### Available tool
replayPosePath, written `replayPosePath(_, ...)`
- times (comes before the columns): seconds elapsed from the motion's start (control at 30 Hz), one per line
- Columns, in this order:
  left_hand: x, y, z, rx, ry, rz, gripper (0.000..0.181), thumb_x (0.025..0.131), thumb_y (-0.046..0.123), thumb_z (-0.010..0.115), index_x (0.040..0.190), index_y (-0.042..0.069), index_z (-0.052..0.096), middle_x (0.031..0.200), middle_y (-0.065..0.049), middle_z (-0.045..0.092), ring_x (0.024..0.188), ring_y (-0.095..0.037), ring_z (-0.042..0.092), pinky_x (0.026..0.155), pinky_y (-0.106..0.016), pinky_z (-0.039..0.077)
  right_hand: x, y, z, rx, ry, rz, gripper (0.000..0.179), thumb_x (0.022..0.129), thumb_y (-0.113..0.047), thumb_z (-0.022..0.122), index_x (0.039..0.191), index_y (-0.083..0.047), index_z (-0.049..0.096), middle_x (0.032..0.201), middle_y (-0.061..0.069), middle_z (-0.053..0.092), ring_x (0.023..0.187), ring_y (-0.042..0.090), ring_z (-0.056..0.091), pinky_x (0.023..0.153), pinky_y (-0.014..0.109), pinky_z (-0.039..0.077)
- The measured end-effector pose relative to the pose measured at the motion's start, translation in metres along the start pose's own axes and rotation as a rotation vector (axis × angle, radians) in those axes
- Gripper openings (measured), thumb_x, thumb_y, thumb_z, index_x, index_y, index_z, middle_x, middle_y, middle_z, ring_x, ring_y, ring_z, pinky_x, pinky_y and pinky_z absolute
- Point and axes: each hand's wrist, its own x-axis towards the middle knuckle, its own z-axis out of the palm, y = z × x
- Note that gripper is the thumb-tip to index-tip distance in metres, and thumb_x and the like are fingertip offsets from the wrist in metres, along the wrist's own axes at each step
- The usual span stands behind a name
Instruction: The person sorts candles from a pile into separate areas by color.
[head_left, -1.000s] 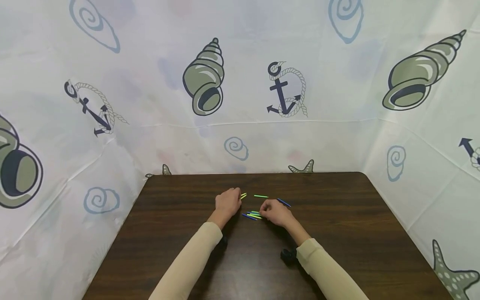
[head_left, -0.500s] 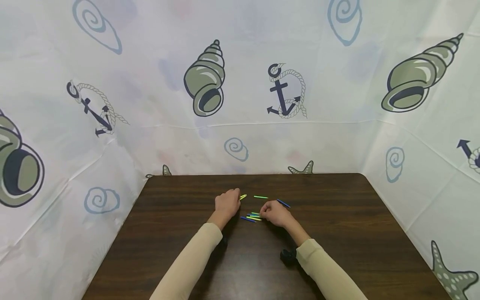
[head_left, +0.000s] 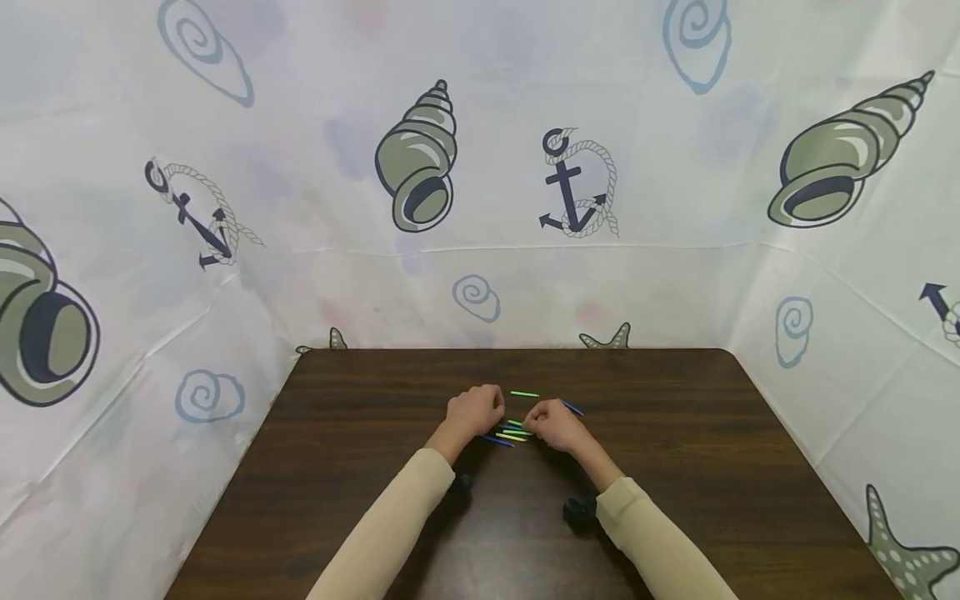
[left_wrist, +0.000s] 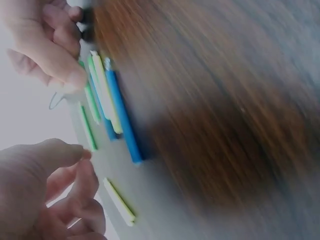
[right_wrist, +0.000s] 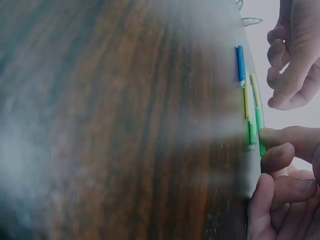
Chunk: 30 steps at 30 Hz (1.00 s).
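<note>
Several thin candles in blue, green and yellow lie bunched on the dark wood table (head_left: pixel 330 500). Near one end of the bunch, my right hand (right_wrist: pixel 295 185) pinches a green candle (right_wrist: pixel 260 125) between thumb and finger. The left hand (head_left: pixel 476 408) hovers at the bunch's left side; its fingers are loosely bent, and no candle shows between thumb and fingertips (left_wrist: pixel 89 162). A blue candle (left_wrist: pixel 122 115) is nearest in the left wrist view. Off to one side lies a yellow candle (left_wrist: pixel 120 202), hidden behind the left hand in the head view.
Beyond the hands lies a lone green candle (head_left: pixel 525 393); another blue candle (head_left: pixel 572 407) is just past the right hand. Dark wrist devices (head_left: pixel 579 512) hang below the sleeves. A shell-and-anchor printed cloth (head_left: pixel 487 208) rises behind the table.
My left hand has moved right and slightly toward me, from the yellow candles to the bunch. The right hand stays nearly still, and the front blue candle has shifted slightly.
</note>
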Motion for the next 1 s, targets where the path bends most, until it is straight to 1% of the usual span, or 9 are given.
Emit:
replayPosePath(0.1, 0.003, -0.001, 0.004, -0.003, -0.024, 0.038, 0.009, 0.106, 0.027, 0.064, 0.103, 0.022, 0.071, 0.090, 0.003, 0.069, 0.072, -0.019, 0.062, 0.069, -0.045, 0.054, 0.000, 0.001, -0.004, 0.013, -0.011, -0.007, 0.016, 0.107, -0.016, 0.066, 0.104, -0.005, 0.078, 0.076, 0.004, 0.065, 0.058, 0.012, 0.052, 0.055, 0.028, 0.045)
replayPosePath(0.2, 0.001, -0.001, 0.006, -0.023, -0.054, 0.094, 0.010, 0.106, 0.027, 0.064, 0.107, 0.022, 0.073, 0.100, 0.003, 0.072, 0.082, -0.018, 0.065, 0.077, -0.047, 0.056, 0.001, 0.001, -0.010, 0.020, 0.002, -0.014, 0.016, 0.107, -0.014, 0.066, 0.105, -0.003, 0.078, 0.077, 0.006, 0.065, 0.058, 0.013, 0.051, 0.055, 0.028, 0.045)
replayPosePath(0.27, 0.000, -0.001, 0.006, -0.044, -0.091, 0.155, 0.013, 0.107, 0.028, 0.063, 0.111, 0.021, 0.074, 0.108, 0.002, 0.073, 0.090, -0.018, 0.067, 0.085, -0.047, 0.058, 0.001, 0.000, -0.014, 0.016, 0.021, -0.019, 0.017, 0.107, -0.012, 0.065, 0.105, -0.002, 0.078, 0.077, 0.008, 0.065, 0.058, 0.013, 0.050, 0.055, 0.028, 0.044)
replayPosePath(0.33, -0.006, 0.004, 0.001, -0.086, -0.152, 0.202, 0.013, 0.108, 0.025, 0.064, 0.113, 0.017, 0.073, 0.113, -0.001, 0.073, 0.097, -0.017, 0.068, 0.092, -0.045, 0.058, 0.002, -0.001, -0.019, 0.018, 0.035, -0.021, 0.017, 0.107, -0.011, 0.064, 0.106, -0.001, 0.078, 0.077, 0.009, 0.066, 0.057, 0.013, 0.050, 0.055, 0.028, 0.044)
replayPosePath(0.47, -0.008, 0.004, 0.001, -0.130, -0.218, 0.280, 0.011, 0.108, 0.021, 0.066, 0.113, 0.015, 0.072, 0.110, -0.002, 0.073, 0.094, -0.014, 0.064, 0.091, -0.039, 0.056, 0.004, -0.004, -0.023, 0.013, 0.045, -0.033, 0.020, 0.108, -0.010, 0.061, 0.107, 0.001, 0.077, 0.076, 0.010, 0.065, 0.057, 0.012, 0.049, 0.056, 0.027, 0.043)
replayPosePath(0.6, -0.008, 0.002, 0.004, -0.107, -0.202, 0.308, 0.009, 0.106, 0.019, 0.068, 0.111, 0.015, 0.074, 0.103, 0.001, 0.071, 0.086, -0.011, 0.059, 0.085, -0.034, 0.054, 0.005, -0.004, -0.021, 0.013, 0.039, -0.035, 0.019, 0.108, -0.011, 0.062, 0.106, 0.002, 0.076, 0.074, 0.008, 0.064, 0.058, 0.012, 0.050, 0.056, 0.027, 0.043)
replayPosePath(0.73, -0.006, 0.001, 0.008, -0.073, -0.171, 0.326, 0.008, 0.105, 0.016, 0.068, 0.109, 0.014, 0.076, 0.103, 0.001, 0.071, 0.085, -0.010, 0.058, 0.084, -0.032, 0.054, 0.006, -0.003, -0.018, 0.027, 0.039, -0.024, 0.017, 0.107, -0.011, 0.064, 0.105, 0.001, 0.076, 0.072, 0.005, 0.062, 0.059, 0.012, 0.051, 0.057, 0.027, 0.044)
replayPosePath(0.9, -0.004, -0.001, 0.013, -0.044, -0.139, 0.310, 0.007, 0.104, 0.014, 0.068, 0.104, 0.015, 0.075, 0.101, 0.001, 0.069, 0.086, -0.011, 0.057, 0.083, -0.033, 0.053, 0.008, 0.000, -0.016, 0.016, 0.049, -0.025, 0.017, 0.107, -0.011, 0.065, 0.103, 0.000, 0.077, 0.071, 0.001, 0.060, 0.059, 0.012, 0.051, 0.057, 0.027, 0.044)
replayPosePath(1.0, -0.004, -0.003, 0.015, -0.029, -0.115, 0.292, 0.006, 0.104, 0.015, 0.069, 0.102, 0.018, 0.074, 0.099, 0.003, 0.066, 0.086, -0.011, 0.056, 0.082, -0.032, 0.052, 0.009, -0.002, -0.017, 0.004, 0.055, -0.020, 0.017, 0.106, -0.012, 0.066, 0.103, 0.000, 0.077, 0.074, 0.004, 0.063, 0.061, 0.013, 0.051, 0.058, 0.028, 0.044)
